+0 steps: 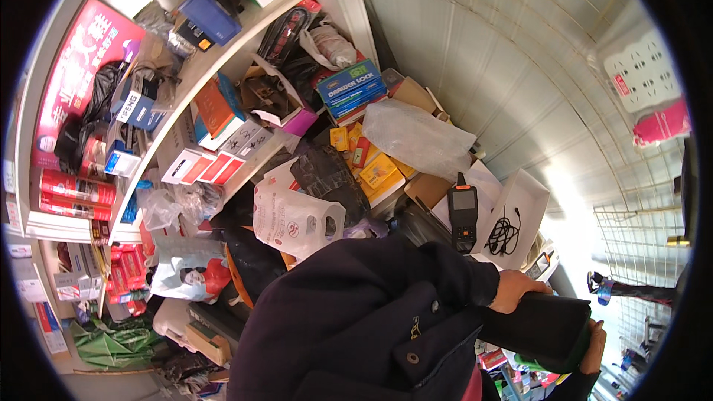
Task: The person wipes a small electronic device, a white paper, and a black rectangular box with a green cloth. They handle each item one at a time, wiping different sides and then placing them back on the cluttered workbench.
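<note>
A black, flat, box-shaped case (542, 330) is held between my two hands at the lower right. My left hand (516, 291) grips its upper left edge, the dark-sleeved arm bent across in front of me. My right hand (594, 347) is wrapped round its right edge. The exact kind of case does not show. Just beyond my left forearm stands a black handheld device (464, 217) with a small screen, keys and a stubby antenna. Next to it a coiled black cable (504, 233) lies in an open white box (529, 194).
Crowded shelves (256, 26) curve along the left, loaded with boxes and bags. Blue lock boxes (350, 89), yellow small boxes (379, 171) and a white plastic bag (297, 219) lie piled ahead. A wire grid (639, 238) and a white power strip (642, 70) are on the right wall.
</note>
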A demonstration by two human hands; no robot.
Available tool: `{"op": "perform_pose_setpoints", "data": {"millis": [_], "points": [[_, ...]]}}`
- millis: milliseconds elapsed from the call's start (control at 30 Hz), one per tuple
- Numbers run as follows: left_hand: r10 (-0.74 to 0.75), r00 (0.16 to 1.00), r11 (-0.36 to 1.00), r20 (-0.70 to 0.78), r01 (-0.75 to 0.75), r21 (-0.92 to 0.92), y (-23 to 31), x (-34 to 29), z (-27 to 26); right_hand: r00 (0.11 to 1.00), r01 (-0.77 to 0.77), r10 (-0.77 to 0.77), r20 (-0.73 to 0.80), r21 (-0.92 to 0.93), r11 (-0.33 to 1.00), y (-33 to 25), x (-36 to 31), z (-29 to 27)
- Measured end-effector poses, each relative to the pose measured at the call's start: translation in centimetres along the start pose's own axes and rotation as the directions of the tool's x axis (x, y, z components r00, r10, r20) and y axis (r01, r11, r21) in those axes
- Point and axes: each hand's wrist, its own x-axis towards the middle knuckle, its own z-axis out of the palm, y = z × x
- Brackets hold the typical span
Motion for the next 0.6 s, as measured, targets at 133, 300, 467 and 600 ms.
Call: {"op": "perform_pose_setpoints", "data": {"millis": [133,300,467,600], "points": [[0.023,1.000,0.997,-0.020,-0.024,-0.067,-0.4,-0.4,-0.7,0.975,-0.192,0.188,-0.116,-0.028,0.981,0.9,1.6,-1.1],[0.066,0.995,0.977,-0.078,-0.080,-0.196,-0.4,-0.1,-1.0,0.973,0.100,-0.190,0.128,0.509,0.855,1.4,5.6,0.2],[-0.018,0.986,0.968,-0.167,-0.025,-0.248,0.1,-0.6,-0.8,0.929,0.337,-0.371,0.019,0.376,0.863,4.8,9.1,2.5],[-0.056,0.965,0.983,-0.254,0.008,-0.185,0.1,-2.0,0.6,0.922,0.361,-0.385,0.044,0.266,0.894,7.6,11.1,1.9]]}}
